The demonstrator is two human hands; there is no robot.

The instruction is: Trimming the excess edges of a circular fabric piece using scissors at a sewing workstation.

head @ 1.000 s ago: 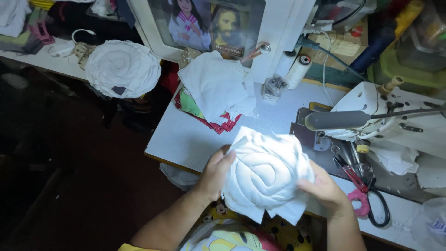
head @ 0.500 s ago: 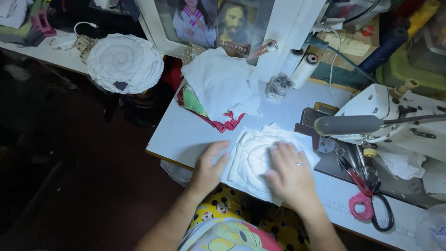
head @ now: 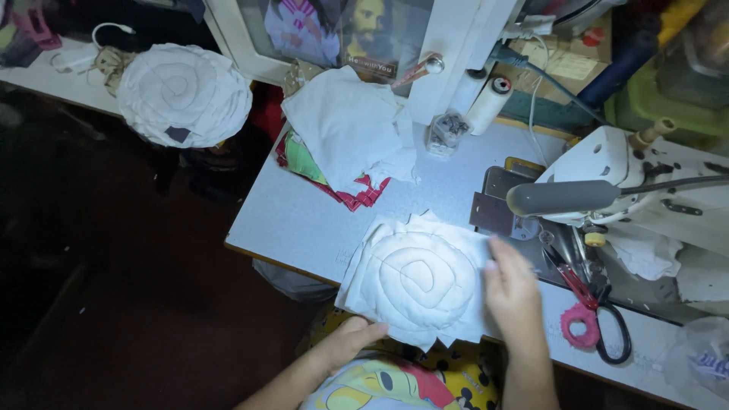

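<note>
Lying flat, both hands, left hand [head: 351, 339] and right hand [head: 515, 292], spread, edge the white spiral-stitched cloth [head: 419, 279].

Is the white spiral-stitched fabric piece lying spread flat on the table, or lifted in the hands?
Spread flat: the white spiral-stitched fabric piece lies on the table, left hand at its near edge, right hand at its right edge.

White quilted cloth pad [head: 419, 282], matt; table [head: 288, 220] smooth laminate; scissors [head: 588, 304] metal w/ plastic grips
</note>
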